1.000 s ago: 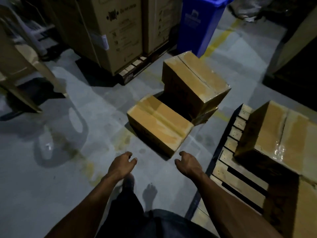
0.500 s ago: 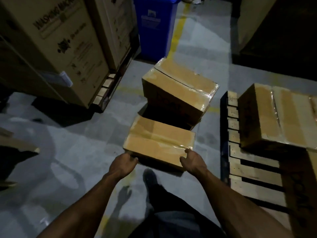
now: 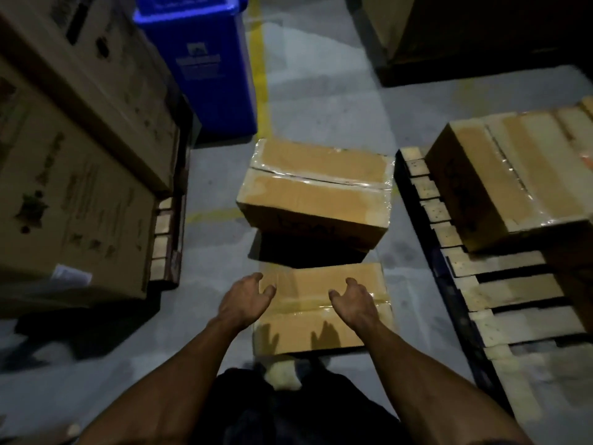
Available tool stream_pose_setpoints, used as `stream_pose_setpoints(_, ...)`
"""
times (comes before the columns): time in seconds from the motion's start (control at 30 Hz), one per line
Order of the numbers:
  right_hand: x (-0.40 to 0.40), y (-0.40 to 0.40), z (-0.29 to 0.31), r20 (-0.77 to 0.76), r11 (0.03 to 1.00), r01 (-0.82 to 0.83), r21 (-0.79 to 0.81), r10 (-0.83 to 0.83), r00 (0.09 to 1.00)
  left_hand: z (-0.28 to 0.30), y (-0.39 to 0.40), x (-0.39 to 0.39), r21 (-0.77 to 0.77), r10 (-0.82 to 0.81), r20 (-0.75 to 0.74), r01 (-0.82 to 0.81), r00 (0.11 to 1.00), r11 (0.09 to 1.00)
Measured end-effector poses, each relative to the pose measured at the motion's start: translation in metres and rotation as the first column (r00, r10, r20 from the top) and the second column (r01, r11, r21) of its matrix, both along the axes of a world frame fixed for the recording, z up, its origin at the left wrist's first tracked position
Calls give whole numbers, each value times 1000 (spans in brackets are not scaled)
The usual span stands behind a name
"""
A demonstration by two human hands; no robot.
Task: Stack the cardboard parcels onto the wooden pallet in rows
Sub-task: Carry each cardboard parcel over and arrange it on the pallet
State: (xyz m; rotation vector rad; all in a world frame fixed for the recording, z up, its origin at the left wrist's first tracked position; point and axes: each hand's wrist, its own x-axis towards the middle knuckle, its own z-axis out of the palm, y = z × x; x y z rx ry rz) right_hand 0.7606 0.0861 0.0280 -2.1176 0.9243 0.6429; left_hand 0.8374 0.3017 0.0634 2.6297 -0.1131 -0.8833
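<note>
A flat taped cardboard parcel (image 3: 305, 332) lies on the floor right in front of me. My left hand (image 3: 245, 300) and my right hand (image 3: 353, 301) hover over its top, fingers spread, holding nothing; their shadows fall on the cardboard. Behind it a taller taped parcel (image 3: 316, 191) sits raised, its underside in shadow. The wooden pallet (image 3: 513, 284) lies to the right, with another taped parcel (image 3: 507, 178) on its far part and bare slats nearer to me.
Large printed cartons (image 3: 73, 187) stand on their own pallet at the left. A blue bin (image 3: 205, 65) is behind them, beside a yellow floor line (image 3: 258, 59). A dark stack (image 3: 481, 33) fills the top right. My legs are below the near parcel.
I have stepped closer, so the parcels look larger. My hands went from the near parcel's front corners to above its top, with fingers apart.
</note>
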Motion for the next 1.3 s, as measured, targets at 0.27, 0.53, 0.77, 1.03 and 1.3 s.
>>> stream_pose_setpoints(0.27,34,29,-23,-63,877,480,5,-479,876,-44,-34,112,-66,-404,-134,399,905,915)
stream_pose_setpoints(0.53,34,83,-48,-110,271,960,66,-955,277,-98,-65,177,-181,-533,-363,503,764,845)
stream_pose_setpoints(0.77,9,79,-134,-181,-237,950,205,-963,-201,-197,-118,180,-205,-293,-605,211,741,956)
stream_pose_setpoints(1.03,-32,74,-302,-182,-325,913,248,-941,-285,-358,-166,145,-220,-346,-464,273,815,937)
stream_pose_setpoints(1.3,-35,104,-413,-176,-412,852,324,-911,-374,-457,-165,145,-106,-450,-412,449,792,887)
